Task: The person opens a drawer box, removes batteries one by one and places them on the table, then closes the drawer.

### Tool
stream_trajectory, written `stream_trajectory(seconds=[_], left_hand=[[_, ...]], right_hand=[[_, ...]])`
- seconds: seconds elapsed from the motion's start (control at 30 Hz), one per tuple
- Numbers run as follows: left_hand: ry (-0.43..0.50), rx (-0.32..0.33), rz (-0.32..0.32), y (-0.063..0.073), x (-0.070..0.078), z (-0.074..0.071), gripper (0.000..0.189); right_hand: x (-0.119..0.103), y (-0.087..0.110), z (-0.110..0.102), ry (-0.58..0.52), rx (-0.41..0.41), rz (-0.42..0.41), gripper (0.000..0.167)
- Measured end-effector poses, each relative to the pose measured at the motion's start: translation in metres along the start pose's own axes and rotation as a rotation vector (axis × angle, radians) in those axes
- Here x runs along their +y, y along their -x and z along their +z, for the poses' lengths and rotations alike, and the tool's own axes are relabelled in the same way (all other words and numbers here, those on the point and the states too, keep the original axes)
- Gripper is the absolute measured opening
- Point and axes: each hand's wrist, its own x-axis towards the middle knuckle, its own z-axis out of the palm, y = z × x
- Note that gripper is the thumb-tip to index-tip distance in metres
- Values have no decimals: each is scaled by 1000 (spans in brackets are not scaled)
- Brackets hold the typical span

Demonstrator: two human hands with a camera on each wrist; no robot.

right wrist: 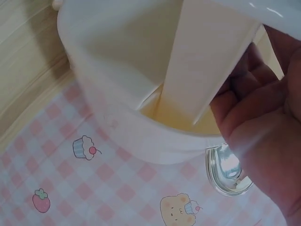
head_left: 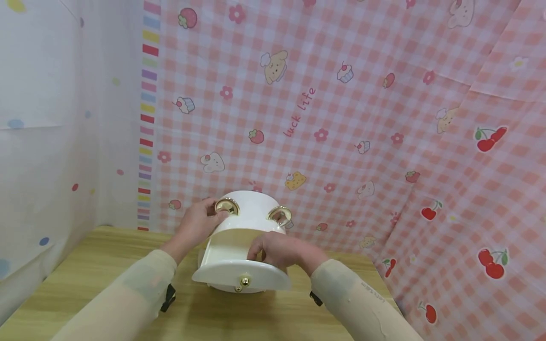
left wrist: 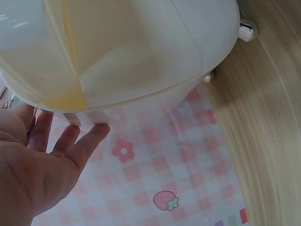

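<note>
"Where the two hands meet it, what is the white box [head_left: 256, 206] standing on?"

"On the wooden bench [head_left: 128, 255], just in front of the pink checked cloth [head_left: 324, 156]. A small shiny foot [left wrist: 247, 31] shows under it in the left wrist view."

"And the left hand [head_left: 198, 222]?"

"It holds the box beside the left gold ring [head_left: 227, 200], thumb on the near side, fingertips against the outer wall and a little apart from each other."

"The right hand [head_left: 279, 248]?"

"Below the other ring, fingers bent down into the hollow behind the white front panel [head_left: 219, 271]. I can't tell whether they pinch the panel or only touch it; the fingertips are partly hidden."

"What's on that panel?"

"A round gold knob [head_left: 245, 281], near the middle of its lower part. The panel stands out from the body, leaving the hollow open on top."
</note>
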Motion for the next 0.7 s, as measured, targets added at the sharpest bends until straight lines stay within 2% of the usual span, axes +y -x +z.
stream_trajectory(seconds=[0.3, 0.5, 0.7], left_hand=[[-6, -10, -9, 0, -1, 0, 38], [-10, 0, -3, 1, 1, -1, 38], [-9, -16, -7, 0, 0, -1, 39]], right_hand=[[2, 7, -4, 82, -17, -44, 19], [4, 12, -7, 2, -45, -65, 22], [5, 13, -6, -18, -19, -42, 22]])
